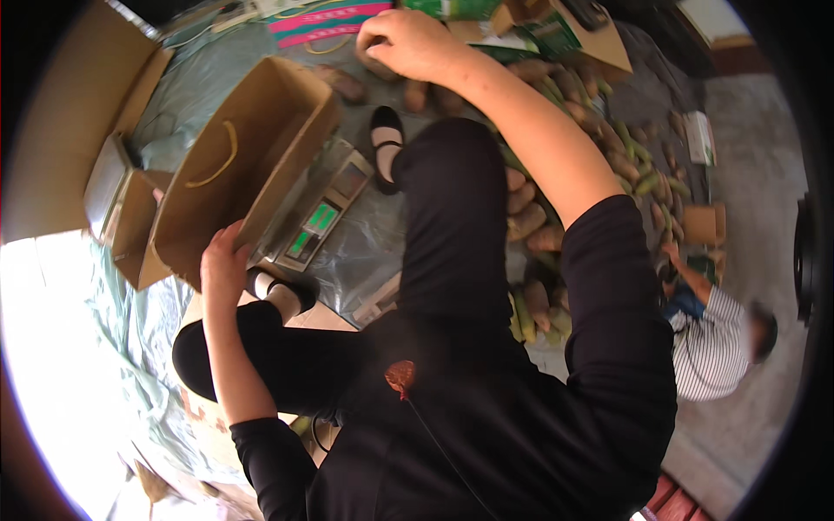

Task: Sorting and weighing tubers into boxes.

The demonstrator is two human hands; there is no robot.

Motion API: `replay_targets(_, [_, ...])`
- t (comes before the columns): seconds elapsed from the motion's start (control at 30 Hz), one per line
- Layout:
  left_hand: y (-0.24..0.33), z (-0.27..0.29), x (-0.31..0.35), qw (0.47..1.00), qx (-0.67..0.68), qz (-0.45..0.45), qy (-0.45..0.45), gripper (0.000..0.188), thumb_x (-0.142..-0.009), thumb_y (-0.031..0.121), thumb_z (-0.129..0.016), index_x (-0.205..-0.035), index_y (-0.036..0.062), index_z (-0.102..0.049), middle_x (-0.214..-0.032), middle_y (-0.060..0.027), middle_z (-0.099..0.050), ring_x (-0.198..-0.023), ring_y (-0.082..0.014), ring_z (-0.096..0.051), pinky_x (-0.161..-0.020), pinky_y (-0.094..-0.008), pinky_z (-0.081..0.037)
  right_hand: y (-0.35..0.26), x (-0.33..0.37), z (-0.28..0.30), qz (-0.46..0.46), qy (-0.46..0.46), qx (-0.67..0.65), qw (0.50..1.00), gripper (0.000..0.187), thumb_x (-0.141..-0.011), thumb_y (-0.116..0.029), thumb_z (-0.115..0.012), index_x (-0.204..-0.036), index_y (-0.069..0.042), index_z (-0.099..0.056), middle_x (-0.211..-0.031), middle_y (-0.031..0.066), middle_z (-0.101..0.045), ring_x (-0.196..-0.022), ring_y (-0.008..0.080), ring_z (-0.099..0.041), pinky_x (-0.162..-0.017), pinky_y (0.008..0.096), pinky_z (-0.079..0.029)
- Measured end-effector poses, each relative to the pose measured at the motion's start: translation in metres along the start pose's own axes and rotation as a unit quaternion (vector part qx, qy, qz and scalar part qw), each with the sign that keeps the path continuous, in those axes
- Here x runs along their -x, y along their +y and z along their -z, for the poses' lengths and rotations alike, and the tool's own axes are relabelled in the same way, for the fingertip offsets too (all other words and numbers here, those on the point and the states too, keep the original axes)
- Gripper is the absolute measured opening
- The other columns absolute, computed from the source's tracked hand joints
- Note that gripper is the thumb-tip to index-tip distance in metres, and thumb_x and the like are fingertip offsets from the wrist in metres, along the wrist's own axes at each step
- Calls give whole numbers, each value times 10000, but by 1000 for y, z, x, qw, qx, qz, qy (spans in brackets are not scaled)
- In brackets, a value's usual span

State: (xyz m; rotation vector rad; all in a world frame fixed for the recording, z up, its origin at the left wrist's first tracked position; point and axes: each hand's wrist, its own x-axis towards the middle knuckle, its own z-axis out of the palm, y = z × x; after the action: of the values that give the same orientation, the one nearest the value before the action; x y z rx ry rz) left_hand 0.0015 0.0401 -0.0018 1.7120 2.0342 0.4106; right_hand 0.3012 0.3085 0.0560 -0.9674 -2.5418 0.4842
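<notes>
My left hand (225,262) grips the near edge of an open brown cardboard carton (195,204) with a yellow cord handle on its side. The carton tilts over, or rests on, a digital scale (347,182) with glowing green displays; its underside is hidden. My right hand (413,45) reaches far forward, with its fingers curled round a brown tuber (377,66), partly hidden under the palm. Just left of that hand lies another brown tuber (345,85), beside the carton's far edge.
Brown tubers and green, elongated produce (643,165) spread along the right. At the back are a pink and teal bag (326,24) and an open carton (599,39). Plastic sheeting (360,260) covers the floor. Another person in a striped shirt (712,347) works at the far right.
</notes>
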Motion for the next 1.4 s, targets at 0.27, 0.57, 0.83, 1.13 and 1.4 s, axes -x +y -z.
replay_targets(0.27, [6,-3,-5,996,1,78,-40,421,-748,36,-602,-1169,34,-599,-1068,-184,-630,-993,-338,-613,-868,-380,-471,114,234,-2,-302,46,-32,952,148,-786,-163,-622,-892,-68,-662,-864,133,-676,-840,312,-642,-739,401,-505])
replay_targets(0.57, [11,-8,-1,996,-22,71,-49,307,-803,74,-591,-1099,0,-625,-963,-181,-664,-917,-290,-646,-823,-360,-479,62,516,-207,-506,-179,-27,843,217,-775,-199,-515,-727,-23,-632,-789,211,-642,-762,404,-614,-700,475,-492])
replay_targets(0.83, [-12,-9,-5,997,-59,44,-29,306,-830,91,-579,-1112,-24,-612,-965,-175,-679,-886,-277,-651,-822,-363,-479,-16,553,-257,-412,-310,-94,852,159,-720,-190,-554,-713,-76,-665,-791,158,-666,-755,360,-642,-693,458,-504])
replay_targets(1.13, [-24,-11,-6,997,-65,31,-23,321,-830,86,-570,-1132,-15,-612,-979,-168,-681,-901,-273,-649,-829,-355,-478,15,545,-216,-559,-265,-69,783,181,-766,-223,-592,-856,-92,-679,-864,164,-670,-870,337,-641,-780,426,-508])
replay_targets(1.4, [-12,-14,-7,994,-55,86,-26,332,-819,49,-566,-1142,-4,-619,-983,-157,-686,-901,-248,-657,-829,-335,-480,15,492,-219,-497,-368,-1,786,617,-745,-178,-680,-1310,-213,-435,-1324,66,-477,-1212,323,-476,-927,456,-453])
